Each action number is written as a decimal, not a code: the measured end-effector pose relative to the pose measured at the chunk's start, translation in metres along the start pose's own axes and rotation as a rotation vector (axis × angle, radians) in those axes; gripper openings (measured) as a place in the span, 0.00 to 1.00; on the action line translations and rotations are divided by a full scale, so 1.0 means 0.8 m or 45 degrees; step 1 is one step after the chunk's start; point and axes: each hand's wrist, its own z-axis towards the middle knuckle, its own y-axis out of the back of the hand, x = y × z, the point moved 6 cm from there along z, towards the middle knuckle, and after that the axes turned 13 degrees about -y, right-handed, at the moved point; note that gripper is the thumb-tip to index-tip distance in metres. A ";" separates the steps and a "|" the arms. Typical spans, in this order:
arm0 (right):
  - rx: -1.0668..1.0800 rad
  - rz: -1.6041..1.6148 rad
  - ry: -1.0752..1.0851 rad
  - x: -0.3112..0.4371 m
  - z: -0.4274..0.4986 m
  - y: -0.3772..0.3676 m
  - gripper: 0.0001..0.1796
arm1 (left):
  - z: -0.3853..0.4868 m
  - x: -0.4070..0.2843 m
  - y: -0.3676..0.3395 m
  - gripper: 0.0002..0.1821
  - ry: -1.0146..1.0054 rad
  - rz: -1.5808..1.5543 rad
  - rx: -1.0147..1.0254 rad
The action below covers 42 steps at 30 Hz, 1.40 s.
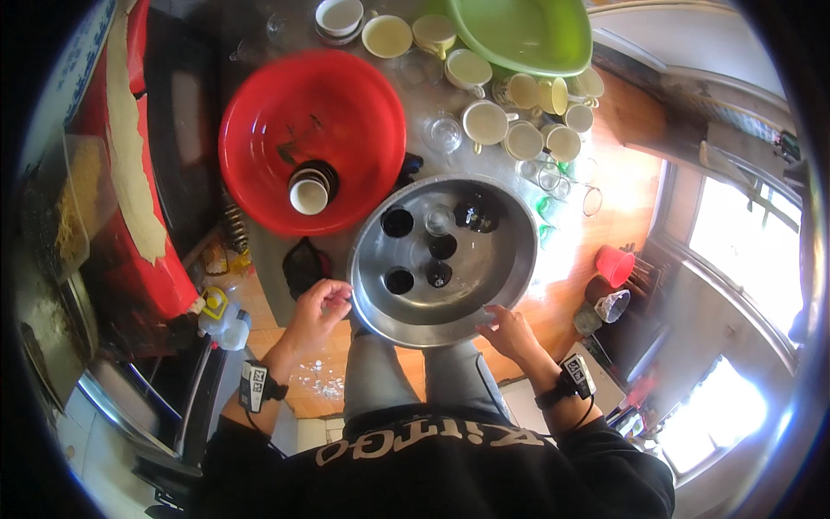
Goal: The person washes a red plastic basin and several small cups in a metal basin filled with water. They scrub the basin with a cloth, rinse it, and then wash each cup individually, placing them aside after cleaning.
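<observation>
In front of me a round steel basin (415,311) stands at the table's near edge. It holds several dark round cups (397,222) and a clear glass (439,220). My left hand (324,307) is beside the basin's left rim, fingers loosely curled with nothing seen between them. My right hand (508,329) is over the near right rim, fingers bent and holding nothing that I can see; whether it touches the rim is unclear. Behind and left, a red plastic basin (350,97) holds a small stack of cups, the top one white inside (308,196), and some green scraps.
Several mugs (485,122) crowd the back right of the grey table (415,104), near a green basin (525,32). Drinking glasses (551,181) lie at the right edge. A black cloth-like item (305,266) is left of the steel basin. Plastic bottles (224,321) stand farther left.
</observation>
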 end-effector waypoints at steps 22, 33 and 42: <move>-0.831 0.272 0.774 0.101 0.109 0.085 0.44 | 0.022 0.030 -0.013 0.30 -0.037 -0.094 -0.981; -0.588 0.245 0.520 0.127 0.144 0.047 0.35 | 0.076 0.057 0.022 0.23 -0.036 -0.762 -1.193; -0.434 0.269 0.516 0.116 0.160 0.031 0.38 | 0.064 0.074 0.056 0.30 -0.017 -0.633 -1.169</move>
